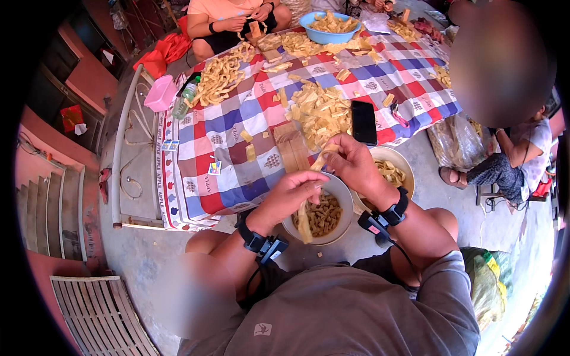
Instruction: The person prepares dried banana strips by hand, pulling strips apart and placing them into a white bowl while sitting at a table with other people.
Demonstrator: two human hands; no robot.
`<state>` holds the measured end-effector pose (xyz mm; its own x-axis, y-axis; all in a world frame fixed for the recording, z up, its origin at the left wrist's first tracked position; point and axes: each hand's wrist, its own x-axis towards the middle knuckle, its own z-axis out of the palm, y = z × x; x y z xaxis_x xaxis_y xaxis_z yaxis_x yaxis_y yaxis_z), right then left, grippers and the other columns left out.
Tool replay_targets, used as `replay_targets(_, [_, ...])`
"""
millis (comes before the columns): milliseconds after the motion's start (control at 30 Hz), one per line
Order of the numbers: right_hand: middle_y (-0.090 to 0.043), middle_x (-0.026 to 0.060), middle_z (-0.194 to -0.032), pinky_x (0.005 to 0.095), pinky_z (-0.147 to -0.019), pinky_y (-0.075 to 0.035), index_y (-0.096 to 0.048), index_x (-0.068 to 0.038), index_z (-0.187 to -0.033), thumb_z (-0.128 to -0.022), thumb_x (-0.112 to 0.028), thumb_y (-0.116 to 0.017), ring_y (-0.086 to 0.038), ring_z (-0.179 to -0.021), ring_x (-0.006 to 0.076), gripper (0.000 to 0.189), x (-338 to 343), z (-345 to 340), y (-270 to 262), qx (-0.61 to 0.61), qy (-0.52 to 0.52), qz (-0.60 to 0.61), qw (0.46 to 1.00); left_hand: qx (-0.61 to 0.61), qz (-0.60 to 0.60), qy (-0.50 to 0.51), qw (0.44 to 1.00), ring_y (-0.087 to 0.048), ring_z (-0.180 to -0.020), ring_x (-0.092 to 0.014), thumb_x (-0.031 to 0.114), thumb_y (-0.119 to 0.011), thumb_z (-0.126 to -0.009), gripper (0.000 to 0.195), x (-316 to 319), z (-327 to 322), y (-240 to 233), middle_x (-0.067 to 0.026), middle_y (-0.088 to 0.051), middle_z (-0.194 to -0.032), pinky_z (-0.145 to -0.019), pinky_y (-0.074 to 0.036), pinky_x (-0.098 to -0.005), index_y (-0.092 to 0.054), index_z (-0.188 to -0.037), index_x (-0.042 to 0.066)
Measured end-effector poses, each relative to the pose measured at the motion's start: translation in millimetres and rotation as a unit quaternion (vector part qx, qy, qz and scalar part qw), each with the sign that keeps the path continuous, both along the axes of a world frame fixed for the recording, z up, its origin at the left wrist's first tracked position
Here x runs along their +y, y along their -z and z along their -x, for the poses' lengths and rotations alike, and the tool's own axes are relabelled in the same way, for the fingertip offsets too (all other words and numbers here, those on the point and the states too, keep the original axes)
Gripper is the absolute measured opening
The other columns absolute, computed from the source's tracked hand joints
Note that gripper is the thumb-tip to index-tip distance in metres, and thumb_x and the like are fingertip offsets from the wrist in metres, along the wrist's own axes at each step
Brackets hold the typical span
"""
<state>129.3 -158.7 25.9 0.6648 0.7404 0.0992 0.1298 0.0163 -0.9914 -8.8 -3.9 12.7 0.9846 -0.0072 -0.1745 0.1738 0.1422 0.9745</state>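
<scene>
A pale yellow, flat strip of what looks like dried food runs between my hands and hangs over a light bowl. My left hand pinches it above the bowl. Higher up, at the table's near edge, my right hand grips its other end. Short brownish pieces lie in the bowl. Beside it, partly behind my right forearm, a second bowl holds longer curled strips. A wooden block lies on the checked tablecloth just beyond my left hand, next to a pile of yellow pieces.
A black phone and pink-handled scissors or cutters lie right of the pile. Farther off are a blue basin, more strips, a plastic bottle and a pink container. A co-worker's hands work across the table.
</scene>
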Motion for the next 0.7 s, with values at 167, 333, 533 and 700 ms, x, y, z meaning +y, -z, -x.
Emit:
replay_targets(167, [-0.07, 0.0046, -0.086, 0.0233, -0.059, -0.051, -0.055, -0.004, -0.107, -0.098, -0.004, -0.056, -0.064, -0.068, 0.0089, 0.01, -12, -3, -9, 0.107, -0.011, 0.019, 0.994, 0.0, -0.089, -0.007, 0.996, -0.055, -0.072, -0.007, 0.022, -0.052, -0.104, 0.031, 5, -4, 3, -0.0015, -0.063, -0.091, -0.067, -0.047, -0.022, -0.065, -0.125, 0.004])
replay_targets(333, [-0.068, 0.0033, -0.088, 0.022, -0.061, -0.052, -0.057, -0.006, -0.102, -0.097, -0.01, -0.059, -0.064, -0.07, 0.0087, 0.007, -16, 7, -6, 0.172, -0.038, -0.024, 0.984, 0.001, -0.055, -0.059, 0.997, -0.058, -0.072, -0.01, 0.033, -0.049, -0.105, 0.041, 3, -12, 5, -0.0048, -0.066, -0.096, -0.069, -0.047, -0.0251, -0.063, -0.125, 0.0])
replay_targets(533, [-0.062, 0.0073, -0.114, 0.0252, -0.073, -0.054, -0.06, -0.003, -0.11, -0.099, 0.0, -0.053, -0.061, -0.091, 0.0103, 0.013, -11, 27, 13, 0.088, -0.096, -0.062, 0.99, 0.003, 0.188, -0.129, 0.974, -0.063, -0.086, -0.015, 0.028, -0.052, -0.103, 0.039, -2, -20, 7, -0.0077, -0.068, -0.107, -0.083, -0.051, -0.0311, -0.063, -0.123, -0.003])
replay_targets(700, [-0.064, 0.004, -0.112, 0.026, -0.08, -0.052, -0.059, -0.003, -0.12, -0.1, -0.004, -0.055, -0.061, -0.093, 0.0092, 0.02, -18, 13, 11, 0.146, -0.097, -0.002, 0.985, -0.019, 0.243, -0.113, 0.963, -0.062, -0.115, -0.022, 0.019, -0.053, -0.101, 0.033, 2, -19, 4, -0.0129, -0.064, -0.124, -0.101, -0.048, -0.0368, -0.062, -0.124, -0.004])
